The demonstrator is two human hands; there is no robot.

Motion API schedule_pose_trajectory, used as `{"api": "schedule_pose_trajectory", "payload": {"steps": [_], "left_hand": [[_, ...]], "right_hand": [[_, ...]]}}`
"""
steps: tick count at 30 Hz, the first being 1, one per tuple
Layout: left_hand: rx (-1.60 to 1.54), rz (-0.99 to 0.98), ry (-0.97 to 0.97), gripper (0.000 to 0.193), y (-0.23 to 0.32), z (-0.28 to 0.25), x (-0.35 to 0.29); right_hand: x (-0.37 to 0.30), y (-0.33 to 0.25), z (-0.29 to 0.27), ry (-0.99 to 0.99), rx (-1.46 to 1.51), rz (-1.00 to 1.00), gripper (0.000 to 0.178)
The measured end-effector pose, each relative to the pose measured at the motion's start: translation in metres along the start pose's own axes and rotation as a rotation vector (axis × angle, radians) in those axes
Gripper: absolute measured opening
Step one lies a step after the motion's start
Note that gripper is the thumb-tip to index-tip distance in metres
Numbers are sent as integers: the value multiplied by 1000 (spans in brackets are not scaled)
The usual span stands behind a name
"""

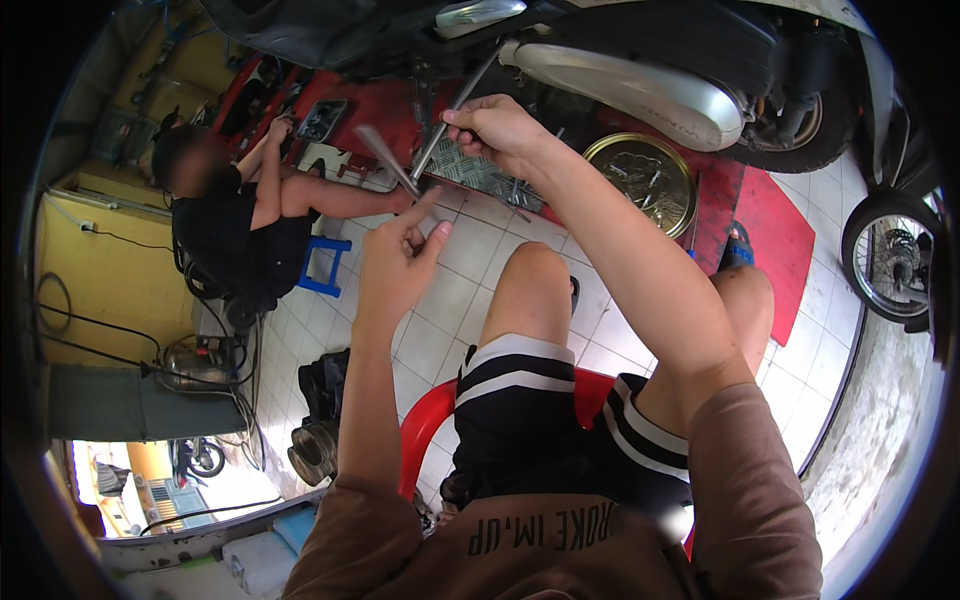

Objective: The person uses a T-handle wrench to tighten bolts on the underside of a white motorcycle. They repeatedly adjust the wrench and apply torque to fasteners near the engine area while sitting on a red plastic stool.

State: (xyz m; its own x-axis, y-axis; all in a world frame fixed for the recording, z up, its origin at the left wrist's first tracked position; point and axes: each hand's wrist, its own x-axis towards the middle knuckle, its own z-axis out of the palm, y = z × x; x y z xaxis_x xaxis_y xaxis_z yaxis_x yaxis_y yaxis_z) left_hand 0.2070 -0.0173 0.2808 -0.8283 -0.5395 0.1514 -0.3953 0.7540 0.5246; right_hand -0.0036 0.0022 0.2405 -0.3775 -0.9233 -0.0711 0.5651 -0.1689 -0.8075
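Observation:
My right hand (503, 132) is closed around the shaft of a long metal T-handle wrench (477, 83). The wrench slants, its far end reaching up to the silver engine cover (610, 88) of a scooter; the cover's edge hides how it meets the machine. The crossbar at its near end is smeared by motion. Just below that end is my left hand (398, 262), with its index finger stretched out and thumb apart. That finger is blurred beside the crossbar, and whether it touches cannot be told.
A round gold-coloured tray (690, 205) with small metal parts stands on the red platform (775, 235). Left, another person (240, 215) sits on a blue stool (325, 265), hands raised. A loose wheel (893, 258) leans at the right. A red chair (418, 425) is under me.

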Motion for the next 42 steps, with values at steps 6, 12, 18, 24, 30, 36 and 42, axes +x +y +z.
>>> {"api": "schedule_pose_trajectory", "payload": {"steps": [6, 12, 18, 24, 30, 36, 42], "left_hand": [[-285, 22, -88, 45, 7, -3, -3], [-375, -5, 52, 53, 13, -12, 1], [-114, -88, 70, 61, -10, 0, -3], [-53, -40, -208, 61, 8, -7, 0], [-720, -163, 70, 64, 7, 3, 5], [-904, -54, 324, 25, 24, 11, 8], [-1014, -322, 426, 23, 13, 26, 10]], "right_hand": [[-2, 1, 4, 9, 37, 1, 13], [-4, -3, 6, 24, 31, -12, 14], [-2, -3, 4, 14, 40, -10, 14], [-1, -3, -4, 4, 61, -19, 14], [-3, -5, 2, 22, 56, -10, 12], [-3, 0, 1, -12, 87, 5, 11], [-1, -6, -1, -23, 116, 15, 15]]}}
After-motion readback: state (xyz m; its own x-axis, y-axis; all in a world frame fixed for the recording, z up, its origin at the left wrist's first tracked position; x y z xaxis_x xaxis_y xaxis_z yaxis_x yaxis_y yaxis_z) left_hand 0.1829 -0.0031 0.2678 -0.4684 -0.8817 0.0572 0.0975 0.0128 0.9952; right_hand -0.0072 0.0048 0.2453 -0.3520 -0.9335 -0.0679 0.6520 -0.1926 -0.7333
